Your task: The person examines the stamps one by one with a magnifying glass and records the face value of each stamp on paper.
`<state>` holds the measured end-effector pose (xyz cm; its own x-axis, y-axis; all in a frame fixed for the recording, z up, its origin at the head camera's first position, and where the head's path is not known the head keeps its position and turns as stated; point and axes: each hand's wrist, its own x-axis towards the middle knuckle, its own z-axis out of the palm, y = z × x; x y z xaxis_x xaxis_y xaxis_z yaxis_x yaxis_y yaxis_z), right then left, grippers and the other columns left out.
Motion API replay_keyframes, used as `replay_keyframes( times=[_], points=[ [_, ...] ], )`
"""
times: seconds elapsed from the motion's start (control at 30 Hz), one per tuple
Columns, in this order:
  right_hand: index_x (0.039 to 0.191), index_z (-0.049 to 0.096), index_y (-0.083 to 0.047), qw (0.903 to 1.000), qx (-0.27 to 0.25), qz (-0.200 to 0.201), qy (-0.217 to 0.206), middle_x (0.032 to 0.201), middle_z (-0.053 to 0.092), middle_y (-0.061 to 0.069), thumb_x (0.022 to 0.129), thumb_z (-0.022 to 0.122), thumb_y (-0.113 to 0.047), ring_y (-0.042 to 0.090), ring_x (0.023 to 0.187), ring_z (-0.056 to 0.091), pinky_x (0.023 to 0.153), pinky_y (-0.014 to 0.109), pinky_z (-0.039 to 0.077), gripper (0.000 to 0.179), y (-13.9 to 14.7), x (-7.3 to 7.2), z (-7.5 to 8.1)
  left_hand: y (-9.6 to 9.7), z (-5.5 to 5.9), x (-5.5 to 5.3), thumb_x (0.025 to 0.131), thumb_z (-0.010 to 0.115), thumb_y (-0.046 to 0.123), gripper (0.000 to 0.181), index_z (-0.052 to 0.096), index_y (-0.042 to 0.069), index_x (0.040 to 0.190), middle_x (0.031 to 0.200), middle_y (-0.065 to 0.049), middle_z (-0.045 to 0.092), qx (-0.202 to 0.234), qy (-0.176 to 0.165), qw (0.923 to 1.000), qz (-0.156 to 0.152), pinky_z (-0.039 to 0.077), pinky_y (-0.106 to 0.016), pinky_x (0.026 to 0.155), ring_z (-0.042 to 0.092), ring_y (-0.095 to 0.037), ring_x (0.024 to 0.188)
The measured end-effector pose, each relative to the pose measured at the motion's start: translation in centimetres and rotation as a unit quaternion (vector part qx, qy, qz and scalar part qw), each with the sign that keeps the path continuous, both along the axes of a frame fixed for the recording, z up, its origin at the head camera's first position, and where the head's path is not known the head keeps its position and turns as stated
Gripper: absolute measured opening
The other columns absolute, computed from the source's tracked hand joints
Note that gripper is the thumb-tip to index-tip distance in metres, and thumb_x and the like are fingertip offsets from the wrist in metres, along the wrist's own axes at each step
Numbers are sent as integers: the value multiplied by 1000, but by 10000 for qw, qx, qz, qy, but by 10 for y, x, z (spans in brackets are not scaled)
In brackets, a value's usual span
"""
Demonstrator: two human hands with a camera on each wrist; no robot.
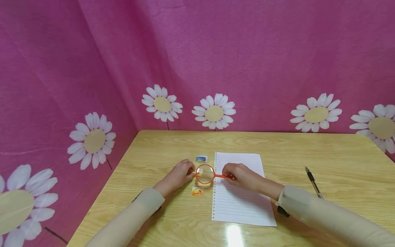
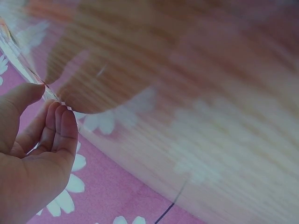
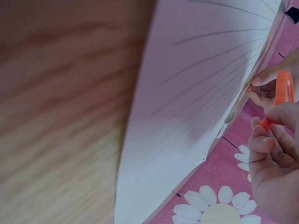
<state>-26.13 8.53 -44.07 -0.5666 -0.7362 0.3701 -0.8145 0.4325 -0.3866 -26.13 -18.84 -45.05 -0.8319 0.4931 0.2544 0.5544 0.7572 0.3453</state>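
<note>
In the head view my right hand [image 1: 245, 176] grips the handle of an orange-rimmed magnifying glass [image 1: 214, 175]. Its round lens stands over a small yellowish postage stamp [image 1: 200, 173] on the wooden table. From the left, my left hand [image 1: 182, 172] reaches to this stamp, thumb and fingertips at its edge. The left wrist view shows those fingertips [image 2: 67, 114] low at the tabletop, by a thin jagged edge. A blue stamp [image 1: 201, 159] lies beyond the lens and a yellow-and-red stamp [image 1: 197, 191] nearer. In the right wrist view the orange rim [image 3: 283, 88] is seen edge-on.
A lined sheet of paper [image 1: 240, 209] with punched holes lies under my right hand. To its right is a black pen [image 1: 313, 180]. Behind the wooden table [image 1: 172, 212] hangs a pink curtain [image 1: 262, 51] with white flowers.
</note>
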Motion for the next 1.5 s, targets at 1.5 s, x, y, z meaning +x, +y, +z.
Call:
replay_keyframes(
  times=[1.5],
  points=[
    [87, 63, -6, 10000, -46, -19, -21, 80, 64, 1, 81, 67, 7, 5, 71, 55, 64, 19, 48, 15, -2, -1, -3, 1, 0, -1, 87, 69, 4, 6, 64, 1, 86, 78, -4, 53, -19, -233, 9997, 123, 40, -21, 64, 44, -11, 72]
  ],
)
